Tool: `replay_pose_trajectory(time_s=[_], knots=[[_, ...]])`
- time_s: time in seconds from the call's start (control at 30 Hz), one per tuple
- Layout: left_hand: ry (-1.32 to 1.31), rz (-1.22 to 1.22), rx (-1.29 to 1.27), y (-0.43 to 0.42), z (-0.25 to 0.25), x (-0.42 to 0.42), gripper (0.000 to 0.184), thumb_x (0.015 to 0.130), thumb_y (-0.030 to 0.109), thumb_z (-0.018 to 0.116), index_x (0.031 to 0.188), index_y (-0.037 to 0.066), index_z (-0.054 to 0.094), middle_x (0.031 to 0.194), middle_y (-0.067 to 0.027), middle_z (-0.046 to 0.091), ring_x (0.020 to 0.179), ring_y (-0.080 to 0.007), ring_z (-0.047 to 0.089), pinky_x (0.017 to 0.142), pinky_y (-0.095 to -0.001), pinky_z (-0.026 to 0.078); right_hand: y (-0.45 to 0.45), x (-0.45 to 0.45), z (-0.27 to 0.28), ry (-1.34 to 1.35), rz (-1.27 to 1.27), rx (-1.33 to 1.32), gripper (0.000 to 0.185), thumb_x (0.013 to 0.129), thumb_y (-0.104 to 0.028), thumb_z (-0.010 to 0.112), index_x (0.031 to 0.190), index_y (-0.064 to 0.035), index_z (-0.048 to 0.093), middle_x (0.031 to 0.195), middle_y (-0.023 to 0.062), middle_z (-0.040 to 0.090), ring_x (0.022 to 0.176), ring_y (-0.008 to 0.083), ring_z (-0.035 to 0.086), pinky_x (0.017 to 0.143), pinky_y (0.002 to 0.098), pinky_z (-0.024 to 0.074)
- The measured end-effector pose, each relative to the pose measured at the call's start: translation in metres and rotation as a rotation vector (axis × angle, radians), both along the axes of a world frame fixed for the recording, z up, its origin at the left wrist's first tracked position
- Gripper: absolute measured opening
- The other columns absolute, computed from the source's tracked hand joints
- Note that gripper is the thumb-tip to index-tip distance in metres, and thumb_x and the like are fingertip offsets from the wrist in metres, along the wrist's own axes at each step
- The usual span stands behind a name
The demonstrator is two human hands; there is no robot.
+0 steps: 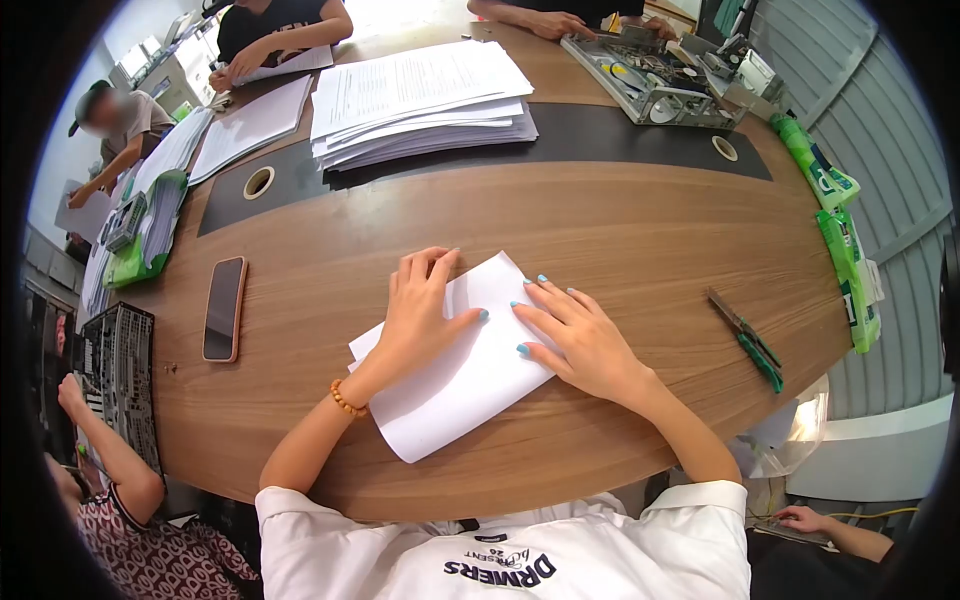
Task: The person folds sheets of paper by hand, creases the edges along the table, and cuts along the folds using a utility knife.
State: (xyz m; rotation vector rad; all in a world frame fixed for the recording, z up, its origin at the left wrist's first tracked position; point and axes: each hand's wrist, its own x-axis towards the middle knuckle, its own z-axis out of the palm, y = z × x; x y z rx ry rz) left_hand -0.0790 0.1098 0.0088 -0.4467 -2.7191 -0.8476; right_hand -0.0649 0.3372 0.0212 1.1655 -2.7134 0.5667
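Observation:
A folded sheet of white paper (455,385) lies at a slant on the wooden table in front of me, its lower fold rounded rather than creased flat. My left hand (425,305) rests over its upper left side, thumb stretched out on the paper and fingers slightly bent near the far edge. An orange bead bracelet (348,398) circles that wrist. My right hand (585,340) lies on the paper's right side, fingers spread and palm down. Both hands press on the sheet without gripping it.
A tall paper stack (420,100) stands at the back. The phone (224,310) lies left; green-handled pliers (747,340) lie right. Opened electronic equipment (655,75) sits back right, and green packets (845,260) line the right edge. Several other people work around the table.

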Motion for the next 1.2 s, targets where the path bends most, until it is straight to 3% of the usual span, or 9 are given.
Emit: replay_pose_trajectory(time_s=[0.2,0.37,0.5,0.57,0.6,0.67,0.73,0.83,1.2], knots=[[-0.170,-0.008,0.060,0.000,-0.008,-0.028,0.053,0.066,0.029,0.077,0.112,0.012,0.057,0.127,-0.0150,0.038,0.118,-0.0314,0.031,0.095,-0.0440,0.025,-0.003,-0.002,-0.008,0.005,-0.009,-0.020,0.040,0.087,-0.029,0.055,0.119,-0.0055,0.051,0.129,0.0187,0.046,0.122,0.0309,0.042,0.102,0.0457,0.0307],[-0.252,-0.098,0.074,0.014,-0.007,-0.055,0.041,0.062,0.030,0.079,0.096,0.014,0.063,0.130,-0.0145,0.034,0.120,-0.0315,0.027,0.095,-0.0444,0.021,-0.002,0.000,-0.011,0.013,-0.012,-0.039,0.039,0.086,-0.027,0.055,0.119,-0.0046,0.051,0.129,0.0187,0.046,0.123,0.0310,0.042,0.102,0.0465,0.0299],[-0.309,-0.138,0.113,0.014,-0.009,-0.059,0.031,0.065,0.027,0.077,0.091,0.015,0.064,0.125,-0.0128,0.046,0.121,-0.0258,0.029,0.097,-0.0477,0.016,0.001,-0.002,-0.011,-0.037,-0.012,-0.124,0.040,0.083,-0.021,0.059,0.118,-0.0027,0.051,0.129,0.0190,0.046,0.122,0.0308,0.042,0.101,0.0443,0.0327],[-0.270,-0.196,0.139,0.012,-0.009,-0.058,0.023,0.068,0.019,0.075,0.085,0.010,0.063,0.102,-0.0107,0.062,0.105,-0.0184,0.047,0.089,-0.0419,0.032,0.001,-0.005,-0.006,-0.181,-0.075,-0.310,0.041,0.082,-0.019,0.061,0.118,-0.0022,0.050,0.128,0.0187,0.047,0.120,0.0297,0.044,0.098,0.0424,0.0362],[-0.269,-0.197,0.140,0.013,-0.003,-0.056,0.023,0.068,0.019,0.075,0.085,0.010,0.063,0.102,-0.0107,0.062,0.105,-0.0184,0.047,0.089,-0.0419,0.032,0.000,-0.008,-0.004,-0.328,-0.134,-0.495,0.043,0.080,-0.016,0.063,0.119,-0.0017,0.050,0.127,0.0183,0.048,0.118,0.0285,0.046,0.095,0.0406,0.0397],[-0.504,-0.159,0.557,0.015,0.009,-0.049,0.013,0.073,0.010,0.070,0.082,0.004,0.064,0.080,-0.0080,0.067,0.080,-0.0118,0.060,0.072,-0.0292,0.046,-0.004,-0.021,0.002,-0.355,-0.159,-0.598,0.041,0.079,-0.016,0.065,0.115,-0.0014,0.053,0.119,0.0170,0.054,0.109,0.0254,0.053,0.088,0.0369,0.0441],[-0.487,-0.200,0.672,0.019,0.023,-0.040,0.013,0.075,0.008,0.069,0.085,0.002,0.064,0.081,-0.0085,0.067,0.074,-0.0110,0.062,0.065,-0.0243,0.048,-0.003,-0.031,0.012,-0.379,-0.189,-0.701,0.038,0.078,-0.015,0.067,0.112,-0.0010,0.056,0.112,0.0158,0.060,0.100,0.0223,0.059,0.081,0.0333,0.0486],[-0.502,-0.236,0.814,0.021,0.051,-0.025,0.016,0.078,0.007,0.067,0.091,-0.002,0.065,0.082,-0.0096,0.067,0.071,-0.0110,0.064,0.062,-0.0205,0.050,-0.004,-0.034,0.037,-0.753,-0.184,-0.726,0.015,0.079,-0.012,0.066,0.087,0.0011,0.067,0.072,0.0066,0.067,0.066,0.0105,0.063,0.061,0.0231,0.0504],[-0.584,-0.182,0.773,0.013,0.075,-0.013,0.022,0.078,0.014,0.070,0.087,-0.006,0.068,0.074,-0.0109,0.067,0.062,-0.0107,0.062,0.055,-0.0192,0.049,-0.004,-0.027,0.064,-0.767,-0.173,-0.752,0.013,0.081,-0.009,0.065,0.088,0.0014,0.067,0.073,0.0061,0.067,0.067,0.0097,0.063,0.061,0.0225,0.0503]])
